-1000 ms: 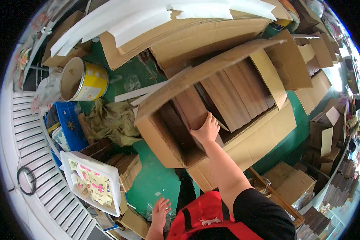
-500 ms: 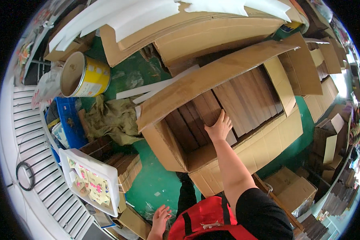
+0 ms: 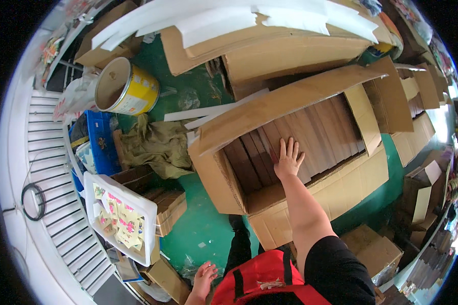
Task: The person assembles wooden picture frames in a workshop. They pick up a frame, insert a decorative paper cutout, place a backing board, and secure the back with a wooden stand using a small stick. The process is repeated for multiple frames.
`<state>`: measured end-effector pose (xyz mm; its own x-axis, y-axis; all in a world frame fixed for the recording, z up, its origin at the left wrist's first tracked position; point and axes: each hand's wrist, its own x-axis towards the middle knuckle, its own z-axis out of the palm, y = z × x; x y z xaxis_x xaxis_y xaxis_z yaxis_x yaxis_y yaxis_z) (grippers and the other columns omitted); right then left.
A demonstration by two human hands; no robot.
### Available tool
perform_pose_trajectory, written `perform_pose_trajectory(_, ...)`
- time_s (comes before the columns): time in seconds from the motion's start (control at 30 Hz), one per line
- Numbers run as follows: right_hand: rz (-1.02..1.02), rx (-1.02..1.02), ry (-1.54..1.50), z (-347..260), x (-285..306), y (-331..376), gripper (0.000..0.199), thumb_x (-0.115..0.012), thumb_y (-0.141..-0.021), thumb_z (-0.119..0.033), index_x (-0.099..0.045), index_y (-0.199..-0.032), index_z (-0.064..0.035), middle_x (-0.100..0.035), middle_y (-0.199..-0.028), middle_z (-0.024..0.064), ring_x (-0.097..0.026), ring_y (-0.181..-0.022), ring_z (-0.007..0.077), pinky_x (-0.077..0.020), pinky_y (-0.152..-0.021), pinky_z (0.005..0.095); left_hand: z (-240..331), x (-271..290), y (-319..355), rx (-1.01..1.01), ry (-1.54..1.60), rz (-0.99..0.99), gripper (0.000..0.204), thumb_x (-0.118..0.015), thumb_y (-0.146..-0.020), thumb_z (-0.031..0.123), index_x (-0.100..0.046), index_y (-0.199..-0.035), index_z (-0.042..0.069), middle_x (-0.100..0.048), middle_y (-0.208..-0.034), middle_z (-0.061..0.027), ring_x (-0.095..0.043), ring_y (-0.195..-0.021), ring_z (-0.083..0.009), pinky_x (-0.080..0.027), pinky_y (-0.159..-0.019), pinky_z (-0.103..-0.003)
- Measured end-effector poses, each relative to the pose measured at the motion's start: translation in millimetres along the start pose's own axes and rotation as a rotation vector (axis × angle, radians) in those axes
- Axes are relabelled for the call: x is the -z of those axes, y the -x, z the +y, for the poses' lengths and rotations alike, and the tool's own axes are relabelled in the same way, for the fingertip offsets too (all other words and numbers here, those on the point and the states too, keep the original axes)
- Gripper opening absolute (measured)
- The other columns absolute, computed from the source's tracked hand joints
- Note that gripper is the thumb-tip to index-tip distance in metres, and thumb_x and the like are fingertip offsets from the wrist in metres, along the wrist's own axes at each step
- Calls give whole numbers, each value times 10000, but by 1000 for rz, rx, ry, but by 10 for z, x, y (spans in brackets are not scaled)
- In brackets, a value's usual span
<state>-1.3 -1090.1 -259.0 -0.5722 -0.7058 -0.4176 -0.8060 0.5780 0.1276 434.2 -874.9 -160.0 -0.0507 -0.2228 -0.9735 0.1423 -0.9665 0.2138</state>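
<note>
My right hand (image 3: pixel 289 158) lies flat with spread fingers on a row of brown wood-grain boards (image 3: pixel 323 132). They stand packed side by side in a large open cardboard box (image 3: pixel 219 184), in front of me. Darker brown boards (image 3: pixel 244 160) fill the box's left end. One long flap stands up along the far side; another hangs down on the near side. My left hand (image 3: pixel 204 278) hangs low beside the red apron (image 3: pixel 259 279) at my waist, its fingers loosely apart and nothing visible in them.
On the left are a yellow drum (image 3: pixel 137 91), a blue crate (image 3: pixel 103 140), a crumpled olive cloth (image 3: pixel 158 147) and a white tray (image 3: pixel 146 203) of small printed pieces. Large cardboard (image 3: pixel 290 56) with white foam sheets lies beyond the box. More cartons (image 3: pixel 371 246) stand at the right.
My right hand has gone from gripping a board's edge to lying flat with fingers spread, slightly farther right. The boards under it now sit closer together. The view has shifted a little.
</note>
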Motion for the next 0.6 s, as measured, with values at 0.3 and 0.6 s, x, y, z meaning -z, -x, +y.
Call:
perform_pose_trajectory(0.3,-140,72,-386,758,-50,1282,673,-654,-775,-266,-340,-1356,-134,-378,-1373,134,-383,-1250,311,-320,-1012,473,-681,621,117,-62,-22,-6,443,-605,-866,183,-453,-1258,43,-569,-1131,-80,-578,-971,-204,-462,-792,-333)
perform_pose_trajectory(0.6,-754,601,-297,964,-518,2967,494,-615,-775,-294,-545,-1183,-24,-599,-1128,193,-579,-1047,318,-458,-902,389,-1886,1567,611,-126,270,220,466,-595,-847,159,-436,-1258,6,-576,-1019,-100,-586,-838,-194,-487,-598,-327)
